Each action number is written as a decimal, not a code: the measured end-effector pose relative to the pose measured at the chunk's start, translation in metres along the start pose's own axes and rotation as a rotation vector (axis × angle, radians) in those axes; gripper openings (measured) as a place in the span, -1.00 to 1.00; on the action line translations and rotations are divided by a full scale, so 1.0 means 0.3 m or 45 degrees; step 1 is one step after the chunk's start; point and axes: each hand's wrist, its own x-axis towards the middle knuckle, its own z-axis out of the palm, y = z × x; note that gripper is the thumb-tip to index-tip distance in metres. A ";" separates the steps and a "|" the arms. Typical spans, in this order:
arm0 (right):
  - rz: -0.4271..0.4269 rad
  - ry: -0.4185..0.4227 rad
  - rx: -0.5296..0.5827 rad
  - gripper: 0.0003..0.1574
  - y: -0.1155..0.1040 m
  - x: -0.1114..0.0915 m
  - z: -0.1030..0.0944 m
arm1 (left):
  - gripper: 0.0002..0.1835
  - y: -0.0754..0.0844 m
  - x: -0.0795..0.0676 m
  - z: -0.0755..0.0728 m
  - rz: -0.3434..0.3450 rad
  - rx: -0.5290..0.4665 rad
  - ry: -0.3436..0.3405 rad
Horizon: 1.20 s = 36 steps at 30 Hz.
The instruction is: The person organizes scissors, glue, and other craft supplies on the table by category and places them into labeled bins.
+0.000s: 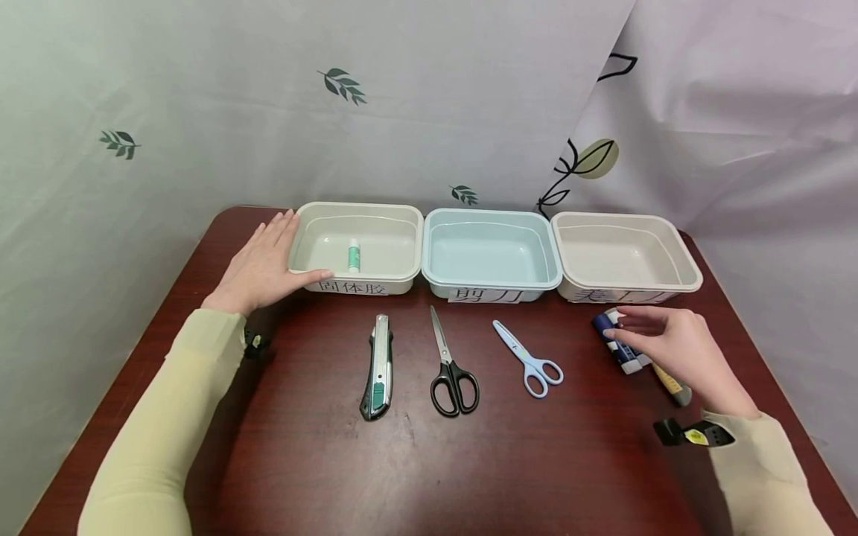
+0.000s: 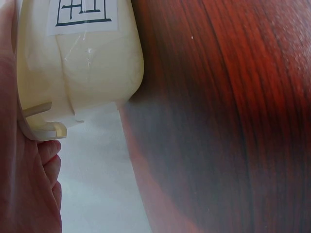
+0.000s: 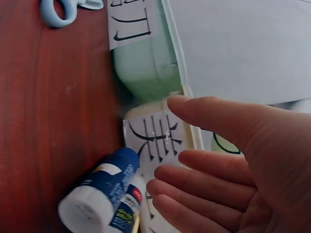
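Note:
In the head view my left hand (image 1: 258,264) rests on the left corner of a cream bin (image 1: 402,279), its thumb along the front rim and its fingers straight. A small green-and-white glue stick (image 1: 354,257) lies inside that bin. My right hand (image 1: 677,350) is over two blue glue sticks (image 1: 606,327) on the table's right side. The right wrist view shows its thumb and fingers apart, with nothing between them; a blue glue stick with a white cap (image 3: 99,189) lies just beyond the fingertips. A yellow item with a grey end (image 1: 670,383) lies partly hidden beneath this hand.
A light blue bin (image 1: 492,283) and a beige bin (image 1: 690,283) continue the labelled row along the back. In front lie a utility knife (image 1: 380,365), black-handled scissors (image 1: 452,376) and light blue scissors (image 1: 529,361). A patterned curtain (image 1: 429,104) hangs behind the table.

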 end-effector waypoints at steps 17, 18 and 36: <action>0.014 -0.056 0.045 -0.36 0.009 -0.018 0.066 | 0.28 0.002 0.004 -0.003 0.004 0.002 -0.002; 0.007 -0.066 0.053 -0.37 0.007 -0.018 0.074 | 0.28 0.002 0.005 -0.003 0.004 0.004 -0.003; -0.031 -0.149 0.011 -0.45 -0.024 0.008 0.140 | 0.28 -0.003 0.000 0.002 0.005 -0.012 0.001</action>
